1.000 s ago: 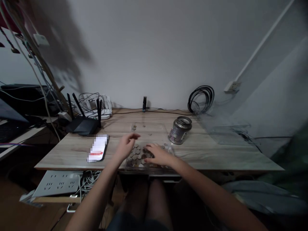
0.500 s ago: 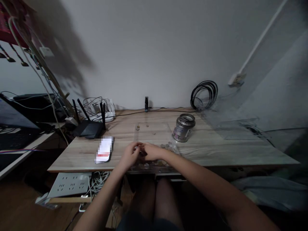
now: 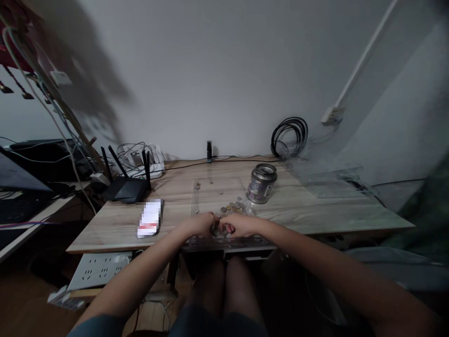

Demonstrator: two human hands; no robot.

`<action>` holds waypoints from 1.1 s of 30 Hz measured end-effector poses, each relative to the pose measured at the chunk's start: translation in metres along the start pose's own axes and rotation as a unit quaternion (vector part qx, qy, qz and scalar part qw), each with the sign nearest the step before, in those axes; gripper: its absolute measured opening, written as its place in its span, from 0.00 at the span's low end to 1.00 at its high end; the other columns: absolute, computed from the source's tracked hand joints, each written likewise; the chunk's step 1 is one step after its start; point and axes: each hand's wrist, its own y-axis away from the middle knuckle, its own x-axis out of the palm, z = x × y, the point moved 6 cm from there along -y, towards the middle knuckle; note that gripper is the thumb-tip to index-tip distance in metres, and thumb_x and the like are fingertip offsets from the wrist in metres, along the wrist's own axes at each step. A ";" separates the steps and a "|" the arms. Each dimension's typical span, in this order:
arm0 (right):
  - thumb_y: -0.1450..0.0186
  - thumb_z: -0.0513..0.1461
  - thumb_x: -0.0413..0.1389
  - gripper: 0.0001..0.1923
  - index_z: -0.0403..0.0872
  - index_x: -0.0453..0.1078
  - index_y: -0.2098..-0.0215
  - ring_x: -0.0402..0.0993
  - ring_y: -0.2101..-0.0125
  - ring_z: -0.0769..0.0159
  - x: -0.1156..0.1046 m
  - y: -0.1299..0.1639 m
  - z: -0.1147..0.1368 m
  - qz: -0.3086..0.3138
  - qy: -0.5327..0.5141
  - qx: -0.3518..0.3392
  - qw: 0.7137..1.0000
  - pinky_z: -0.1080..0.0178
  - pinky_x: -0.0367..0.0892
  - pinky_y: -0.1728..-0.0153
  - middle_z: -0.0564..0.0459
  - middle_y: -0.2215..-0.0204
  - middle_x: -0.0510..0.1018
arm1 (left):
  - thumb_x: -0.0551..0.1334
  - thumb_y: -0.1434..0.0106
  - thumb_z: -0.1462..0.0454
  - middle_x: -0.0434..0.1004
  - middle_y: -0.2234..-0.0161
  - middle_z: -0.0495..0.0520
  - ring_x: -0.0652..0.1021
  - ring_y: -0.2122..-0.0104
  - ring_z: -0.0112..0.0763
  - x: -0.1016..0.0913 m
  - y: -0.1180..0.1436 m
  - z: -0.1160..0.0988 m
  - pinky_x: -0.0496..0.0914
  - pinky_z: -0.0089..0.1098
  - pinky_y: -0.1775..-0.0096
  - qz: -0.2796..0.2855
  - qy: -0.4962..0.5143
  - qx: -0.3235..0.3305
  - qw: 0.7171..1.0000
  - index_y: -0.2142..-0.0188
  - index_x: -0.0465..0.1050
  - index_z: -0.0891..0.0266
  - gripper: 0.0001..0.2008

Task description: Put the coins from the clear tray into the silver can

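Observation:
My left hand (image 3: pixel 204 224) and my right hand (image 3: pixel 242 225) are close together at the front of a shallow clear plastic tray (image 3: pixel 206 199). The fingers of both are curled inward, low over the coins; whatever they hold is hidden. Several silver and yellowish coins (image 3: pixel 233 207) lie spread just beyond my right hand. A few single coins (image 3: pixel 198 185) rest toward the tray's back and left side. Right of the tray stands a grey patterned tin (image 3: pixel 262 185), upright, with a slot in its lid.
On the left lie a phone (image 3: pixel 150 218) and a black router (image 3: pixel 126 188) with raised antennas. A small dark bottle (image 3: pixel 209 151) stands by the wall. Coiled black cable (image 3: pixel 290 136) leans at the back right. A power strip (image 3: pixel 100 270) sits below the desk's left edge.
My hands have come apart and turned fingers-down toward the tray's front; my right hand has moved right. More coins show beyond it. The view has shifted slightly.

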 end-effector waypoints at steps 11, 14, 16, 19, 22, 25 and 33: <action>0.55 0.28 0.55 0.09 0.43 0.70 0.76 0.61 0.81 0.75 -0.008 0.011 -0.012 0.013 -0.027 0.073 0.997 0.72 0.54 0.81 0.61 0.84 0.66 | 0.62 0.64 0.77 0.64 0.89 0.46 0.66 0.85 0.25 0.004 0.000 0.003 0.64 0.26 0.75 0.000 -0.073 -0.030 0.997 0.85 0.69 0.60 0.11; 0.52 0.31 0.55 0.08 0.42 0.70 0.72 0.65 0.78 0.73 -0.037 0.006 -0.004 -0.096 -0.089 0.071 0.989 0.71 0.58 0.78 0.57 0.81 0.70 | 0.61 0.50 0.67 0.68 0.84 0.48 0.68 0.85 0.23 0.005 -0.005 0.007 0.64 0.23 0.79 -0.081 0.116 -0.069 0.988 0.76 0.71 0.62 0.00; 0.48 0.34 0.54 0.10 0.42 0.69 0.66 0.67 0.75 0.72 -0.058 0.004 0.002 -0.162 -0.114 0.057 0.979 0.71 0.60 0.76 0.55 0.77 0.73 | 0.54 0.42 0.59 0.71 0.81 0.53 0.70 0.84 0.25 0.018 -0.011 0.012 0.64 0.23 0.82 -0.067 0.286 -0.131 0.947 0.72 0.70 0.64 0.11; 0.47 0.36 0.53 0.11 0.43 0.70 0.65 0.69 0.72 0.68 -0.075 0.011 -0.001 -0.205 -0.022 0.088 0.975 0.68 0.61 0.72 0.51 0.73 0.74 | 0.47 0.37 0.60 0.72 0.80 0.57 0.71 0.85 0.24 0.037 -0.018 0.013 0.61 0.20 0.86 -0.024 0.482 -0.184 0.856 0.69 0.68 0.68 0.16; 0.56 0.35 0.59 0.17 0.44 0.71 0.65 0.69 0.69 0.64 -0.057 0.022 -0.013 -0.088 0.099 0.113 0.985 0.67 0.61 0.70 0.50 0.70 0.74 | 0.47 0.38 0.67 0.68 0.85 0.53 0.68 0.88 0.21 0.037 -0.024 0.017 0.61 0.17 0.87 -0.088 0.579 -0.176 0.791 0.72 0.66 0.69 0.12; 0.61 0.33 0.61 0.28 0.46 0.70 0.59 0.69 0.68 0.62 -0.030 0.035 -0.021 -0.011 0.136 0.091 0.986 0.67 0.60 0.71 0.50 0.66 0.74 | 0.49 0.40 0.69 0.67 0.86 0.51 0.68 0.88 0.20 0.034 -0.026 0.023 0.62 0.18 0.86 -0.154 0.617 -0.167 0.753 0.74 0.65 0.68 0.10; 0.57 0.30 0.54 0.08 0.45 0.69 0.79 0.62 0.80 0.71 -0.015 0.042 -0.024 -0.002 0.132 0.080 0.988 0.69 0.53 0.78 0.57 0.82 0.69 | 0.50 0.42 0.70 0.68 0.84 0.52 0.70 0.86 0.20 0.034 -0.025 0.029 0.66 0.18 0.83 -0.179 0.633 -0.165 0.735 0.73 0.65 0.68 0.07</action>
